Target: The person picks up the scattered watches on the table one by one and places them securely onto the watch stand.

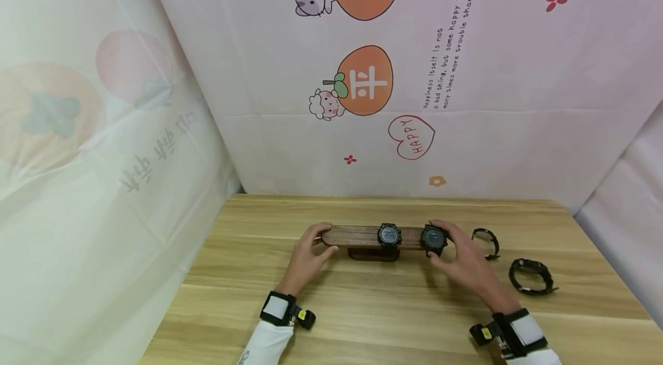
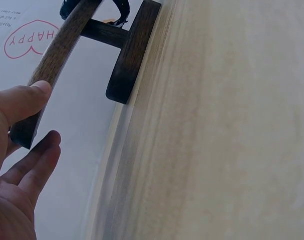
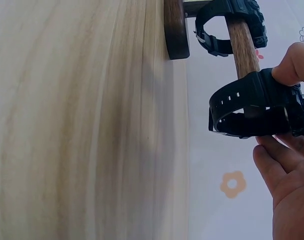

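Observation:
A dark wooden watch stand (image 1: pixel 352 235) has a long bar raised on a small base (image 1: pixel 374 254). My left hand (image 1: pixel 307 258) grips the bar's left end; in the left wrist view the thumb (image 2: pixel 29 100) lies on the bar. One black wristwatch (image 1: pixel 389 235) hangs closed round the bar right of its middle. Between thumb and fingers, my right hand (image 1: pixel 463 258) holds a second black wristwatch (image 1: pixel 433 239) by its case. That watch's looped strap (image 3: pixel 242 110) surrounds the bar's right end in the right wrist view.
Two more black wristwatches lie on the wooden table (image 1: pixel 393 319) at the right: a thinner one (image 1: pixel 487 243) beside my right hand, and a bulkier one (image 1: pixel 532 277) nearer me. A printed white cloth (image 1: pixel 279 140) hangs behind the table's far edge, with more cloth at both sides.

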`<state>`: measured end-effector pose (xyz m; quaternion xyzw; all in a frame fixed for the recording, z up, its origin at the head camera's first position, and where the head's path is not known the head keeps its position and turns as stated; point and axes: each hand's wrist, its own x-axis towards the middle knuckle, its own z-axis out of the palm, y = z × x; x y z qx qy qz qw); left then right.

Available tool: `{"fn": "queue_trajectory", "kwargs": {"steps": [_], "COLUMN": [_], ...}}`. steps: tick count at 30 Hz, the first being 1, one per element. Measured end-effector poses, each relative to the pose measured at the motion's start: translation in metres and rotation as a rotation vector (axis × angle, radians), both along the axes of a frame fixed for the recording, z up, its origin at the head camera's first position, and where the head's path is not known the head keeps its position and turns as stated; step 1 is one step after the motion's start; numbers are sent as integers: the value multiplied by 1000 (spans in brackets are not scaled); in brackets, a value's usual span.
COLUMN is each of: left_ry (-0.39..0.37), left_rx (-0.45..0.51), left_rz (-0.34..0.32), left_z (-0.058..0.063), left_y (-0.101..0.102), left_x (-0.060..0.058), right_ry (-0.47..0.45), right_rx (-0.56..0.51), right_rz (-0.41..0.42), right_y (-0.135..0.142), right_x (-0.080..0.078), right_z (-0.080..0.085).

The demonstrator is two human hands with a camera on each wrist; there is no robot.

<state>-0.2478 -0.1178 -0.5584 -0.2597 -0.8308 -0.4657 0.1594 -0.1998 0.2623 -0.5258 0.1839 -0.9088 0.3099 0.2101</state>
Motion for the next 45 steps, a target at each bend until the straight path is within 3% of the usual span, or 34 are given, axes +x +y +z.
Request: {"fn": "queue_trajectory", "kwargs": {"steps": [18,24,36,45], "left_ry": [-2,10,-17,-14], "left_rx": [-6,-7,2,1], "left_rz": [9,8,11,5], "left_z": [0,1,1,0], "left_y": [0,0,0,0], "left_x": [0,-1,0,0], "right_ry": [-80,-123,-114,-118], "right_rx": [-19,-17,-8,-37], "right_rz": [38,13,1,37], "right_y": [-9,-14,-20,-23], "right_x": [-5,-5,-7,-9], "right_z": [-2,-1,-2,-4]}}
